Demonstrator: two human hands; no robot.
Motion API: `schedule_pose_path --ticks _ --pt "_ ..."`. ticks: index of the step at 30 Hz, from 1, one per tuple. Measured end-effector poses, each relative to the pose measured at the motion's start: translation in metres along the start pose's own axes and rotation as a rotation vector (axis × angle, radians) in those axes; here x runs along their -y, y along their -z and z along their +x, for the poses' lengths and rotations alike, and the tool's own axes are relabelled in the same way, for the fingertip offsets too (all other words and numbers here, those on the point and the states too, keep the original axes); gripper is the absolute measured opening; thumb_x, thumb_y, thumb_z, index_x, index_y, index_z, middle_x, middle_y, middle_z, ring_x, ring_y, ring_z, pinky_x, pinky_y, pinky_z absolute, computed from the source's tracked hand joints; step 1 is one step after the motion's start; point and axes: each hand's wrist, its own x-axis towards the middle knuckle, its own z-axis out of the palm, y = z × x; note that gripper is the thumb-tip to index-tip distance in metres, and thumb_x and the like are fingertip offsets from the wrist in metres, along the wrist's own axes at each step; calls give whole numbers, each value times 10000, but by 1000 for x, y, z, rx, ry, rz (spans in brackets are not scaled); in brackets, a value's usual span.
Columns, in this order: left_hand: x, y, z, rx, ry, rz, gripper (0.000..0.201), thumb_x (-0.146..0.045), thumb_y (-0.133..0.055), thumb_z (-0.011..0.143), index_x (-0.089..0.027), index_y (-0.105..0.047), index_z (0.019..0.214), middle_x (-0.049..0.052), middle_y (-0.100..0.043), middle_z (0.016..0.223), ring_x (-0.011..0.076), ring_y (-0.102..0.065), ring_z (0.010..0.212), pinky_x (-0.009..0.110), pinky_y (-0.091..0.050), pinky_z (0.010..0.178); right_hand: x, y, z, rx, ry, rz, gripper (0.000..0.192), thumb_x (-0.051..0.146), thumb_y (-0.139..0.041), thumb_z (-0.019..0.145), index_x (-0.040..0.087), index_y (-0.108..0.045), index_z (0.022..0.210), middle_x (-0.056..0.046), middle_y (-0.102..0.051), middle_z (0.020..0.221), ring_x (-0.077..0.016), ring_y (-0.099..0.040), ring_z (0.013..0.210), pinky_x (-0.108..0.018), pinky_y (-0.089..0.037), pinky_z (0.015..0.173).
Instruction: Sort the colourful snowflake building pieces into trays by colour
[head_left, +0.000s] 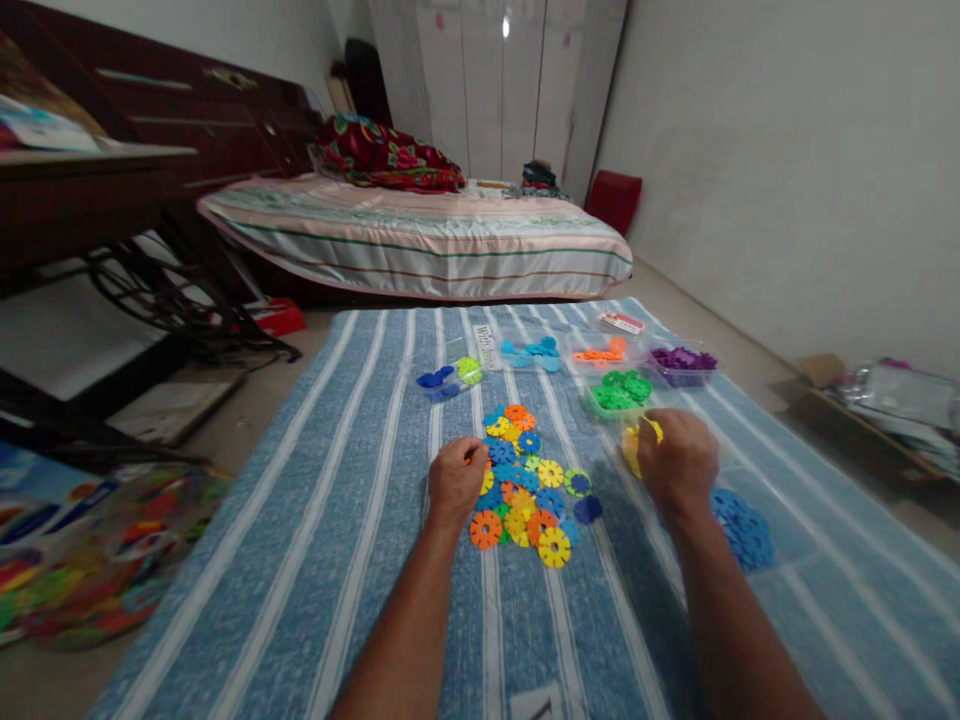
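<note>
A loose pile of notched plastic discs (517, 478) in orange, yellow, blue and green lies on the striped cloth. My left hand (456, 485) is closed at the pile's left edge. A speck of orange shows between its fingers, but what they hold is unclear. My right hand (679, 460) pinches a yellow notched disc (654, 430) above the container of yellow discs (631, 450), partly hidden behind the hand. Beside my right forearm lies a clear container of blue discs (741, 530). Just beyond the hand sits a box of green discs (619, 390).
Further back are containers of purple discs (682, 360), orange discs (602, 352) and light blue discs (532, 352). A container with dark blue discs (436, 378) and lime discs (469, 370) stands back left. Beyond the table is a bed (420, 235).
</note>
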Motion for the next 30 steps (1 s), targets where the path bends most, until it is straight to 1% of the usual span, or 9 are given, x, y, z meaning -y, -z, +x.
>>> schedule_pose_path --ticks 3,7,9,11,13,16,19,24,30 --pt "-1 0 0 -3 -5 6 193 -301 -520 787 -200 -679 746 26 -706 801 180 -647 799 289 -486 785 14 -5 -18 101 81 157 166 160 -481 863 186 -589 739 -70 -599 731 -205 -510 748 -321 -365 698" --pt "0 0 -1 1 -8 10 194 -309 -521 793 -204 -680 755 20 -706 806 176 -645 800 280 -487 771 44 -10 -47 315 213 474 156 196 -483 892 191 -588 777 -59 -607 785 -180 -532 781 -297 -397 722" --pt "0 0 -1 2 -2 11 192 -309 -523 794 -206 -679 753 16 -703 795 173 -644 796 276 -487 761 55 -9 -58 413 275 572 135 219 -501 893 189 -598 804 -60 -608 812 -178 -541 809 -297 -413 737" --pt "1 -1 -1 4 5 7 191 -309 -523 794 -205 -678 752 16 -701 789 172 -643 794 273 -487 755 62 -6 -67 490 322 608 110 247 -529 882 190 -610 833 -68 -609 867 -189 -543 866 -314 -427 778" --pt "2 -1 -1 3 8 -1 195 -309 -520 797 -202 -679 762 21 -703 801 174 -644 803 274 -488 756 66 -3 -73 552 350 587 99 280 -587 847 192 -622 878 -83 -607 950 -217 -533 952 -350 -431 837" --pt "2 -2 -1 3 6 -9 194 -307 -521 798 -200 -681 772 27 -707 824 178 -645 818 280 -489 769 70 0 -78 634 356 504 194 300 -670 785 196 -627 943 -102 -588 1052 -256 -504 1040 -401 -419 898" --pt "2 -2 -1 2 7 -6 185 -298 -523 796 -201 -677 763 25 -705 818 178 -645 815 284 -489 776 74 -2 -80 683 349 461 181 285 -665 791 204 -627 949 -94 -579 1058 -249 -503 1034 -407 -418 904" --pt "2 -1 -1 1 0 0 191 -299 -515 804 -200 -674 764 24 -701 806 177 -643 809 283 -488 774 78 -7 -82 676 347 461 97 242 -641 801 200 -627 888 -86 -585 1007 -236 -509 1009 -382 -422 889" --pt "2 -2 -1 7 3 13 194 -299 -514 799 -198 -676 765 29 -698 812 179 -640 810 287 -483 782 78 -8 -83 667 298 577 25 203 -609 803 184 -602 816 -69 -601 961 -205 -525 944 -341 -438 840"
